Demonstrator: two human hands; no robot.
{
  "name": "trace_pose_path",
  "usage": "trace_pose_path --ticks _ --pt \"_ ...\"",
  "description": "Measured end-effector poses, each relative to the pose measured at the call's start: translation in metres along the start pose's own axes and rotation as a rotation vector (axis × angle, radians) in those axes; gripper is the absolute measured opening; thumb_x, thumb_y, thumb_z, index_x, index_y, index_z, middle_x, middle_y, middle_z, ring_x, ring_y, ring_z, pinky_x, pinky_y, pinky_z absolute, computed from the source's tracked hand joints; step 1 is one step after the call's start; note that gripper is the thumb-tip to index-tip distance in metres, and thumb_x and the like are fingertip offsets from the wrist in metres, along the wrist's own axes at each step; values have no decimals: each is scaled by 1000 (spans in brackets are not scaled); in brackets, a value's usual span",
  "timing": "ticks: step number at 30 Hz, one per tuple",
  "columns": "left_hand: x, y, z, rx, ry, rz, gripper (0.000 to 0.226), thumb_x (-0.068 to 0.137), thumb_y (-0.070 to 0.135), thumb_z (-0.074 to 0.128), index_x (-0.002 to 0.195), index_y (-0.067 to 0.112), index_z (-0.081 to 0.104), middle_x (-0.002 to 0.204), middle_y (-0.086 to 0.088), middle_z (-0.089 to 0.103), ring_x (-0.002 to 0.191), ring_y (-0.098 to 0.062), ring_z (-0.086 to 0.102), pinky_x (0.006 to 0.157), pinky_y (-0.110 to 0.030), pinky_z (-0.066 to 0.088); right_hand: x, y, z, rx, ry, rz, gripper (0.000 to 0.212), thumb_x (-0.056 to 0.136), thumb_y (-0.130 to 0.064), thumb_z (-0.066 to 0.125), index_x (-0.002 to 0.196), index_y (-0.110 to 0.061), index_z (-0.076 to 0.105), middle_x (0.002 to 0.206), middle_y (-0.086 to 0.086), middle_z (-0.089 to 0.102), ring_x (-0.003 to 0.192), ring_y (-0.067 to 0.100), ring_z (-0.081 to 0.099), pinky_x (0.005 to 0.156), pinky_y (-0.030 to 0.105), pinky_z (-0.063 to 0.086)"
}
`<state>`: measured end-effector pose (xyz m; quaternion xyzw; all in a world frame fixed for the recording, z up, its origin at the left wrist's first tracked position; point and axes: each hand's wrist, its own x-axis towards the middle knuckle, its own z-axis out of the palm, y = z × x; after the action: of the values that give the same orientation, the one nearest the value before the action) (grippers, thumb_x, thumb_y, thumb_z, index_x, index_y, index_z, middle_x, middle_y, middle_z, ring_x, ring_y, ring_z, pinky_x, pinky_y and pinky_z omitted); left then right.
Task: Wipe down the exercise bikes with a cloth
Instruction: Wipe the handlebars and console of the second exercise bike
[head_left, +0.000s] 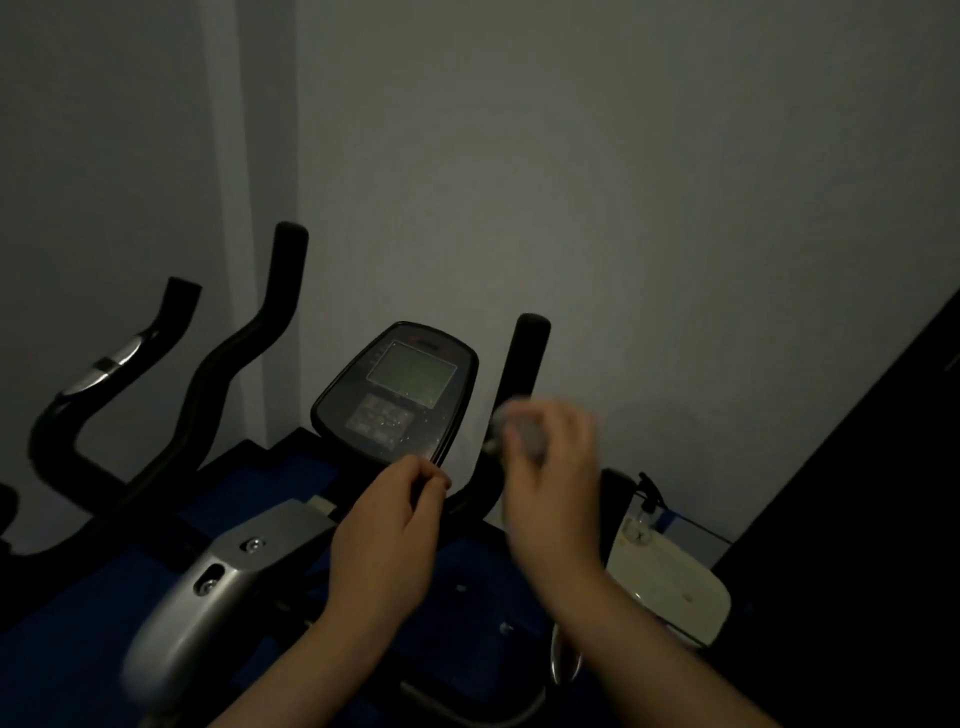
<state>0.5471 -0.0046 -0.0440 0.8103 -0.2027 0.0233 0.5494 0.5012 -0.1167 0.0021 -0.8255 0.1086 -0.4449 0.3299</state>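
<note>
An exercise bike stands before me in dim light, with a dark console (402, 389) bearing a grey screen and a keypad. Its black handlebars rise on either side, the left one (244, 332) and the right one (524, 364). My left hand (389, 530) sits just below the console's lower edge, fingers curled, thumb against fingertips; I cannot tell whether it pinches anything. My right hand (556, 467) is blurred beside the right handlebar and grips a small pale wad, apparently the cloth (511, 415).
A second bike's handlebar (104, 374) with a silver grip patch stands at the left. The bike's silver frame cover (218, 587) lies at lower left over blue flooring. A white device (670, 577) and a small spray bottle (647, 499) sit at right, next to a dark panel (857, 493).
</note>
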Motion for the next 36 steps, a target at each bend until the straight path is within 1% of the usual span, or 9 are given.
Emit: trace_pose_path --ticks 3,7,12,15,19,23,28,33,36 --pt "1 0 1 18 12 1 17 91 39 43 81 36 56 78 15 62 72 1 57 58 -26 41 78 -14 -5 112 281 13 15 94 -8 51 105 -16 57 111 2 43 86 -21 47 72 -4 37" --pt "2 0 1 31 21 10 16 91 38 43 82 34 57 80 16 62 74 1 56 62 -27 44 67 4 26 68 228 239 29 99 -23 43 126 -15 51 116 -2 43 89 0 45 71 -4 35" --pt "2 -1 3 51 6 28 18 90 42 41 81 38 55 77 18 60 74 3 55 57 -22 36 47 26 12 39 102 386 25 98 -25 43 113 -12 58 115 11 57 94 18 57 85 32 50" --pt "3 1 5 89 5 26 18 91 42 41 81 38 55 77 19 60 73 4 55 57 -21 34 80 10 13 107 249 314 29 99 -25 41 123 -17 55 113 -1 50 93 8 51 82 16 42" --pt "2 3 5 73 8 7 17 90 42 41 79 39 53 75 19 60 74 7 54 56 -23 34 22 19 24 12 84 390 29 98 -21 44 125 -17 54 110 -3 46 91 8 51 64 -1 34" --pt "4 3 6 86 1 24 19 91 44 40 82 38 55 78 19 61 73 5 55 58 -23 37 32 19 -5 -56 67 62 27 93 -12 54 118 -19 60 109 0 46 86 3 51 71 -3 38" --pt "2 -1 1 -42 26 -32 18 90 39 44 81 34 59 80 10 65 75 -3 59 64 -30 47 88 -2 -3 -725 -117 -484 25 75 4 65 94 -11 61 101 12 54 71 21 50 40 22 35" --pt "2 -1 -5 -237 86 -89 17 91 28 48 81 28 63 83 6 67 80 -11 62 68 -30 48 45 18 8 -756 -512 -429 14 83 -6 58 97 -6 58 123 14 47 81 31 55 52 33 41" --pt "0 1 -8 -255 89 -94 17 92 22 50 82 24 63 83 2 66 80 -12 61 67 -26 46 49 17 -3 -515 -493 -260 17 89 -25 57 103 -19 66 109 2 49 83 21 55 64 28 44"
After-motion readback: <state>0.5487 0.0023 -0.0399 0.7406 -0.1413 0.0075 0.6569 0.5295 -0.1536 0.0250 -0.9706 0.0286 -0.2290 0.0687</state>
